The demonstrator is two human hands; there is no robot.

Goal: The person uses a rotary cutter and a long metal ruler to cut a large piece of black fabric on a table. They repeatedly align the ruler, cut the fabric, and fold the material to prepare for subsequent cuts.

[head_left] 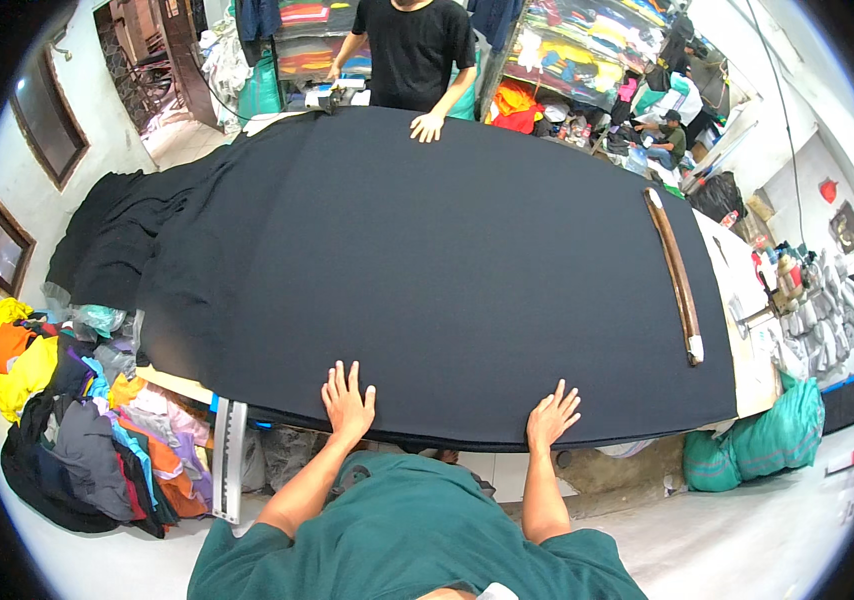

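Observation:
Black fabric (477,270) lies spread over a long table, flat across the middle and right and rumpled into folds at the left. My left hand (349,402) rests on it near the front edge, fingers spread. Further right along the same edge, my right hand (552,416) also lies flat with fingers apart. Neither hand grips anything. Across the table a person in a black shirt (415,55) has one hand (427,127) on the fabric's far edge. That person's other hand is beside a cutting machine (325,97) at the far left corner.
A brown wooden bar (674,275) with white ends lies on the fabric at the right. Colourful cloth piles (97,430) crowd the left, beside a metal rail (229,460). A green sack (762,435) stands at the right. Shelves of folded cloth (577,50) line the back.

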